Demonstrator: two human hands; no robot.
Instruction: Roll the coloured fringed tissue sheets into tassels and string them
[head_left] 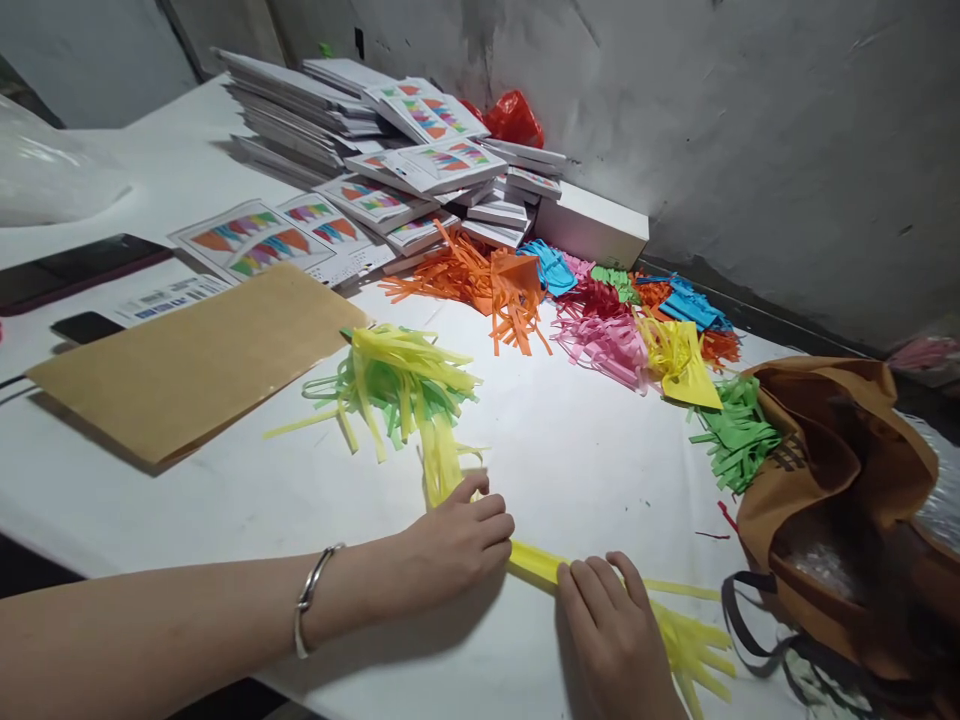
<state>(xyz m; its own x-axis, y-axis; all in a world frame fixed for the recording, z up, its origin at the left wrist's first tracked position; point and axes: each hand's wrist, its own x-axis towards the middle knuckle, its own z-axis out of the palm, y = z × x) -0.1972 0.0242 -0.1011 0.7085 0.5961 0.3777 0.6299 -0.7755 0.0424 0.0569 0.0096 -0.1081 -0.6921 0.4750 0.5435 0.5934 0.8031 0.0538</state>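
Note:
A yellow paper tassel [534, 562] lies stretched across the white table, its plain middle band running between my two hands and cut strips fanning out at both ends. My left hand [461, 540], with a silver bangle on the wrist, has its fingers curled over the band's left part. Farther right, my right hand [611, 625] presses and grips the band with bent fingers; the lower part of that hand leaves the frame. Just beyond the left hand rests a pile of finished-looking yellow and green tassels [401, 375], strips loosely spread.
Orange [480, 275], pink [604, 345] and green tassels [739, 430] line the table's back side. Behind them are stacked printed packs [420, 165] and a white box [592, 222]. A brown envelope [202, 360] lies left, near a phone [82, 270]. A brown bag [802, 500] stands right.

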